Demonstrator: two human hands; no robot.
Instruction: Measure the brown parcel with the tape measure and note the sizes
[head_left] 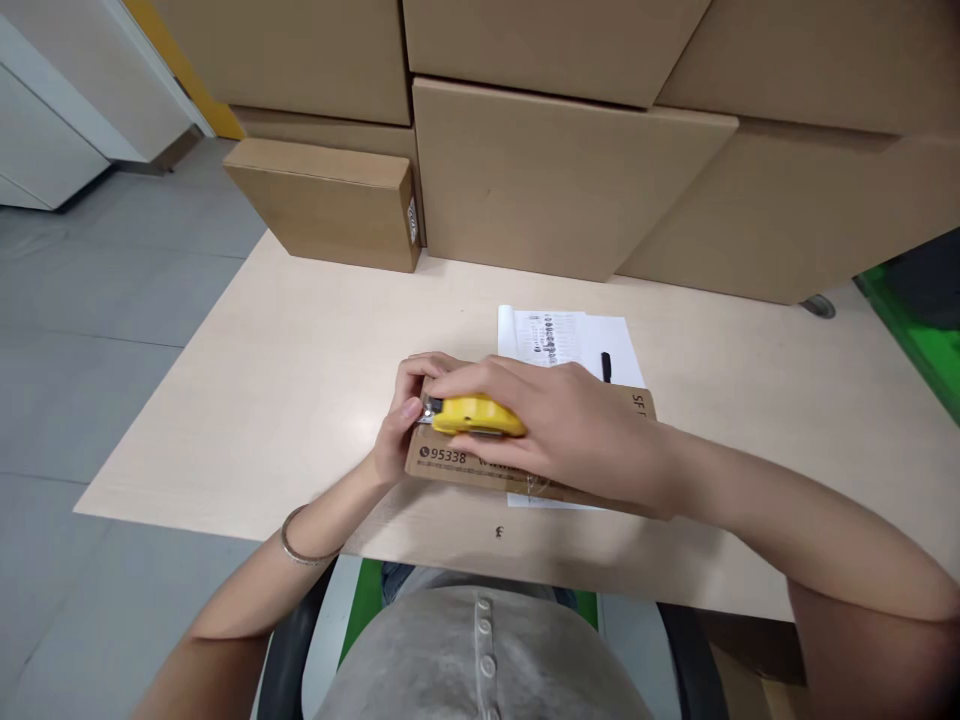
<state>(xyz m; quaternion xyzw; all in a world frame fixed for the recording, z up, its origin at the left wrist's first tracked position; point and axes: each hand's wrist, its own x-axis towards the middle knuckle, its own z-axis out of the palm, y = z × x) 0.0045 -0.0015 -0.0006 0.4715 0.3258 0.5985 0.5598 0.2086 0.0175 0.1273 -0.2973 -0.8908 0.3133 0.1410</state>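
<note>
We see the yellow tape measure [480, 414] in front of the palm of the right hand [566, 415], toward the left hand [390, 440]. Its metal end points to the left thumb, which lies just beside it, or perhaps touches it. The right hand is nearer to the tool's body and grasps it between thumb and fingers. The left hand is closed around the left end of the cardboard box [472, 472].

Both tape measure and box have the long axis from left to right, and the tape measure is over the upper face of the box. The box is brown and flat, with dark print where we can read "95338". It is above the desk [300, 370], partly over the white papers [619, 345]; whether it rests there, we cannot tell. Near its far side lies a black pen [606, 367].
</note>
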